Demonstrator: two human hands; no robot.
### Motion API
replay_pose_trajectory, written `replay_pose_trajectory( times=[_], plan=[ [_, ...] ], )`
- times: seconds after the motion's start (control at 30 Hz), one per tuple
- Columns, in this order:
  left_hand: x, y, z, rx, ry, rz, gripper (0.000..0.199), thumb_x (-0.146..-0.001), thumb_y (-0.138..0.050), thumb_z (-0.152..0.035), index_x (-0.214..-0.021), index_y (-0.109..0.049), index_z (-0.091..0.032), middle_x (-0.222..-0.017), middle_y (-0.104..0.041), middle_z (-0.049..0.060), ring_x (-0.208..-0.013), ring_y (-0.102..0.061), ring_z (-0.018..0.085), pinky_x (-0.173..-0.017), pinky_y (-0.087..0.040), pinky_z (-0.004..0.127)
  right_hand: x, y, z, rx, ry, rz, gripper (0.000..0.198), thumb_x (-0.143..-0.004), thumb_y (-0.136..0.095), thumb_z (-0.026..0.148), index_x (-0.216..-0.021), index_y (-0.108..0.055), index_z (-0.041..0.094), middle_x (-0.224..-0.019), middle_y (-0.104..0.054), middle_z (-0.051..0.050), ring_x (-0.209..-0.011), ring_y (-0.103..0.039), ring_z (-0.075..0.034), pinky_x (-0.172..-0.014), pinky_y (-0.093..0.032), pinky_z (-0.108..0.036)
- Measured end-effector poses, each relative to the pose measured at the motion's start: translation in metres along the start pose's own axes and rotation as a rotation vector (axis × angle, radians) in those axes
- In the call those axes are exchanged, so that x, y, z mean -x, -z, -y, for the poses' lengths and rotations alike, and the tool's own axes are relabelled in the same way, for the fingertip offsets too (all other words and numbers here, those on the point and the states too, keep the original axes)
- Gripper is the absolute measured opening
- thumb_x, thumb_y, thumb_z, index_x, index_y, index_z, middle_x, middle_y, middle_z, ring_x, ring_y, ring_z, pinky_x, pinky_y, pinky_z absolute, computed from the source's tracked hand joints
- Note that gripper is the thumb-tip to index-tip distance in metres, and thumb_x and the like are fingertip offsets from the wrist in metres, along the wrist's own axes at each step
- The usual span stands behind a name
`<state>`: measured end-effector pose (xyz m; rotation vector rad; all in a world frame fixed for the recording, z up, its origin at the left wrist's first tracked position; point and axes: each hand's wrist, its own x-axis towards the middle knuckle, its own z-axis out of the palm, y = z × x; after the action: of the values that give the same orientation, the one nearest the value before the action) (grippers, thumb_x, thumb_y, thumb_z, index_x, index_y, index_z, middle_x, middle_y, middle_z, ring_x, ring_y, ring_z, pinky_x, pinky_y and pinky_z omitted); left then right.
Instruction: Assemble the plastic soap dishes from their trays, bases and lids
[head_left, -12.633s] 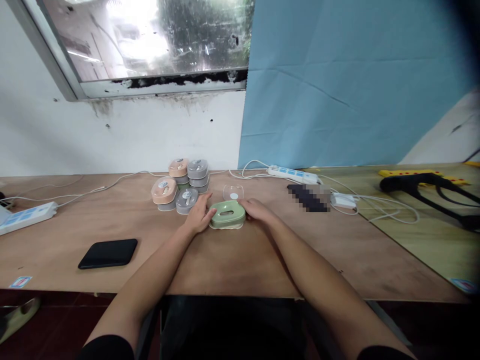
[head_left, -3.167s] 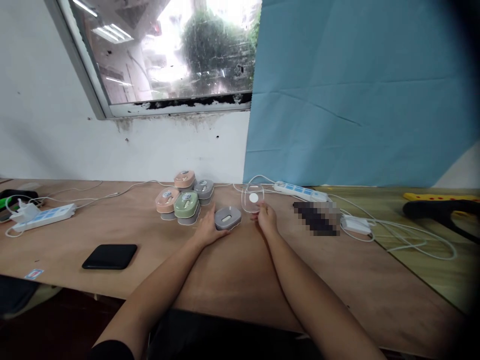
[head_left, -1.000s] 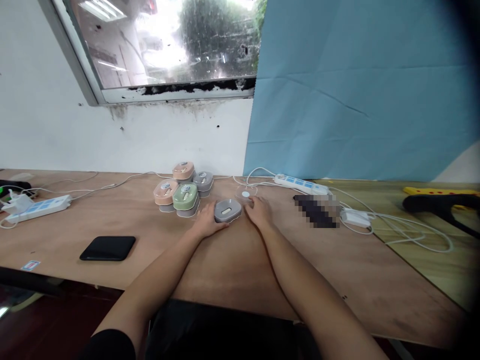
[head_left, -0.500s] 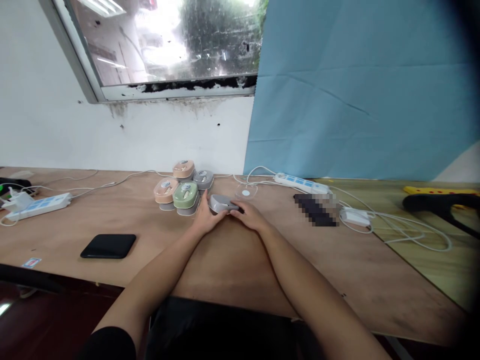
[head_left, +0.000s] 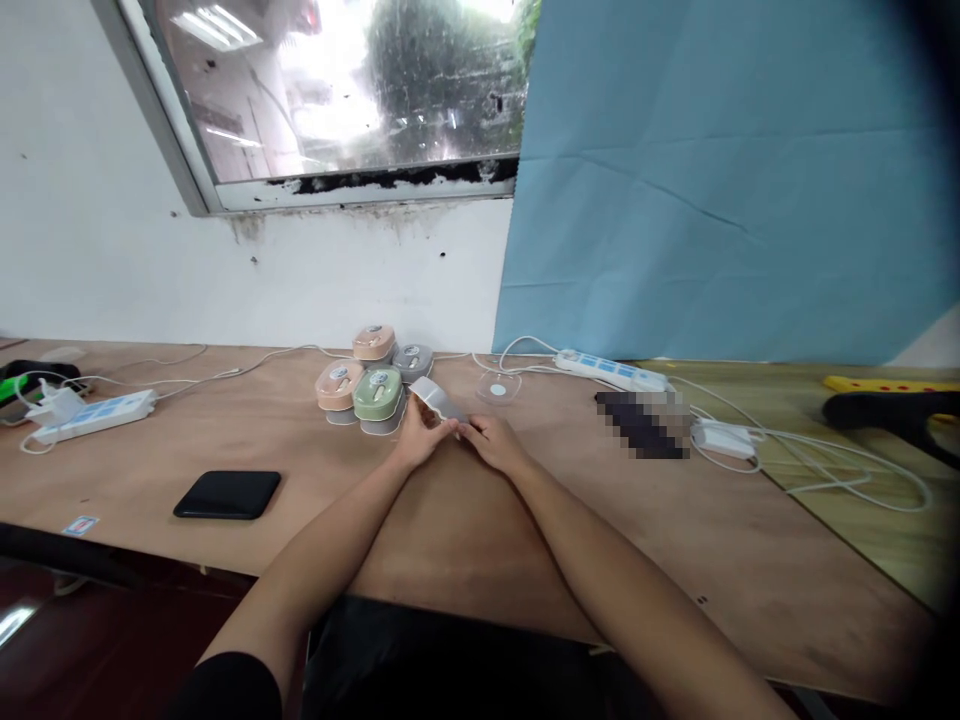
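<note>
Left hand (head_left: pixel 420 438) and right hand (head_left: pixel 495 442) both clamped on tilted grey box (head_left: pixel 444 400) over desk (head_left: pixel 465 540), clear lid (head_left: pixel 498 390) lying apart, not yet on, while stacked boxes (head_left: pixel 378 393) beside look already covered.

No text can be read: the sticker (head_left: pixel 80 526) on the desk (head_left: pixel 450 545) at lower left and the round labels (head_left: pixel 379 377) on the stacked boxes (head_left: pixel 378 402) and clear cover (head_left: pixel 485 383) near mid-frame are too small.
</note>
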<state>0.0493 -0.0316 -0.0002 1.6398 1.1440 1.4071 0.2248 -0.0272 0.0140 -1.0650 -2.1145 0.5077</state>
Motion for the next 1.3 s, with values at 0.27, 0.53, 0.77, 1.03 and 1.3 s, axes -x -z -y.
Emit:
replay_pose_trajectory(
  times=[0.27, 0.53, 0.77, 1.03, 1.3],
  plan=[
    [-0.002, 0.005, 0.004, 0.076, -0.012, -0.034, 0.076, -0.074, -0.066, -0.046, -0.133, -0.027, -0.018, -0.123, -0.056, 0.013, -0.109, -0.059, 0.024, -0.091, -0.049, 0.039, -0.003, -0.003, -0.007, -0.129, -0.060, -0.005, 0.040, -0.081, -0.054, 0.056, -0.080, -0.065, 0.018, -0.067, -0.061, 0.002, -0.061, -0.053, -0.013, -0.056, -0.036, -0.022],
    [-0.004, 0.004, 0.004, 0.068, -0.017, -0.069, 0.078, -0.075, -0.065, -0.048, -0.134, -0.025, -0.018, -0.123, -0.055, 0.014, -0.109, -0.060, 0.024, -0.090, -0.050, 0.040, -0.006, -0.002, -0.005, -0.249, -0.085, -0.064, 0.037, -0.075, -0.063, 0.051, -0.092, -0.069, 0.018, -0.074, -0.067, 0.000, -0.067, -0.059, -0.015, -0.061, -0.043, -0.024],
    [-0.005, 0.012, 0.008, -0.107, 0.053, -0.136, 0.086, -0.073, -0.068, -0.048, -0.139, -0.021, -0.018, -0.118, -0.057, 0.012, -0.103, -0.061, 0.025, -0.090, -0.049, 0.040, -0.009, 0.014, -0.031, -0.276, -0.253, -0.538, 0.045, -0.079, -0.053, 0.060, -0.084, -0.062, 0.017, -0.069, -0.065, -0.003, -0.063, -0.061, -0.017, -0.060, -0.046, -0.025],
    [0.000, 0.012, -0.002, -0.156, 0.037, -0.143, 0.093, -0.065, -0.075, -0.044, -0.138, -0.023, -0.020, -0.135, -0.047, 0.014, -0.123, -0.047, 0.028, -0.102, -0.037, 0.041, -0.010, 0.042, -0.075, -0.490, -0.602, -0.900, 0.052, -0.080, -0.044, 0.064, -0.095, -0.055, 0.016, -0.084, -0.070, -0.009, -0.048, -0.059, -0.013, -0.043, -0.046, -0.023],
    [0.005, 0.012, -0.010, -0.194, -0.052, -0.143, 0.097, -0.060, -0.078, -0.042, -0.139, -0.026, -0.018, -0.137, -0.043, 0.014, -0.127, -0.041, 0.029, -0.106, -0.032, 0.042, -0.004, 0.048, -0.086, -0.284, -0.789, -0.803, 0.049, -0.077, -0.049, 0.058, -0.093, -0.064, 0.015, -0.075, -0.071, -0.009, -0.051, -0.061, -0.019, -0.047, -0.047, -0.027]
  ],
)
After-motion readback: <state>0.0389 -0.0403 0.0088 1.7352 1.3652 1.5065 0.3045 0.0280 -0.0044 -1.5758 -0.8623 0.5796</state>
